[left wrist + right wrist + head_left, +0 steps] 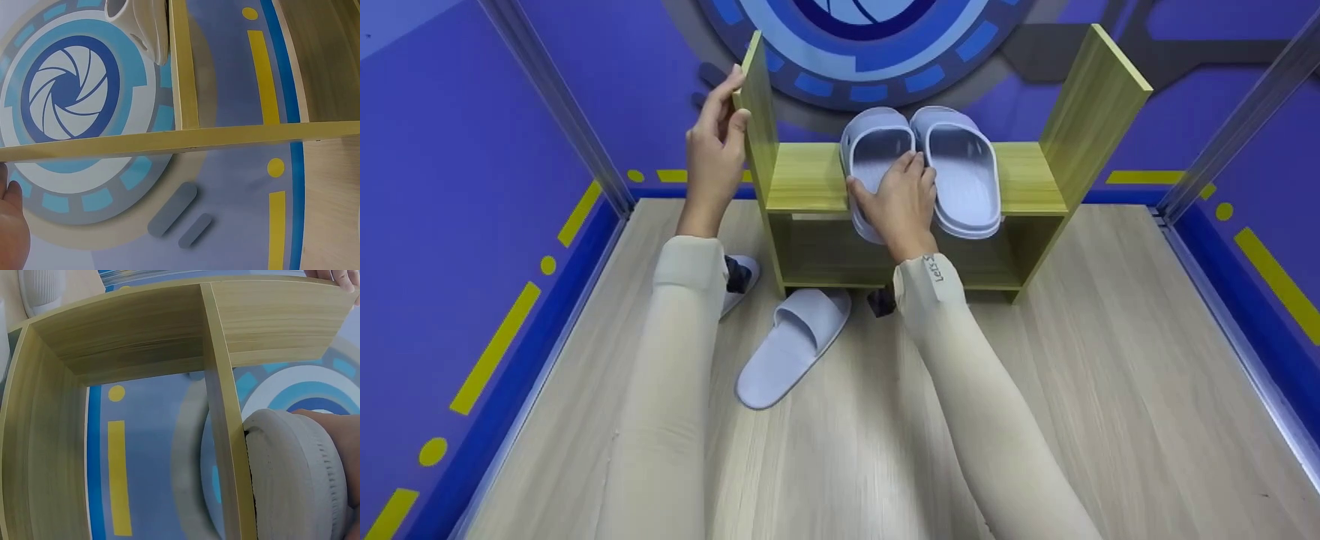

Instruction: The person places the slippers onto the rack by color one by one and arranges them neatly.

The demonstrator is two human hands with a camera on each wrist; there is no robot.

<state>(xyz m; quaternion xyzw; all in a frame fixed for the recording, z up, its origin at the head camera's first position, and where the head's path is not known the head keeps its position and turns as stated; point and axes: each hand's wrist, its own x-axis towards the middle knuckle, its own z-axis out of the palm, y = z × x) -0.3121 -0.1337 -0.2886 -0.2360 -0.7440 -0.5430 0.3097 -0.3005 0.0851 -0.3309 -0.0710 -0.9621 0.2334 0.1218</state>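
Note:
A pair of pale lavender clogs sits on the upper board of a light wooden shoe rack [802,176], heels jutting over the front edge. My right hand [904,206] grips the left clog [877,124], its thumb at the outer rim and fingers by the inner rim. Beside it stands the right clog [967,187]. In the right wrist view, a clog's side [292,478] hides part of that hand. My left hand [716,150] touches the front edge of the rack's left side panel [757,112], fairly straight-fingered. Only a little of it shows in the left wrist view.
On the wood-look floor lies an open-toed slipper [769,371], in front of the rack's left foot. Another slipper [746,266] is partly hidden behind my left sleeve. A patterned blue wall [825,90] stands behind the rack, with side walls left and right.

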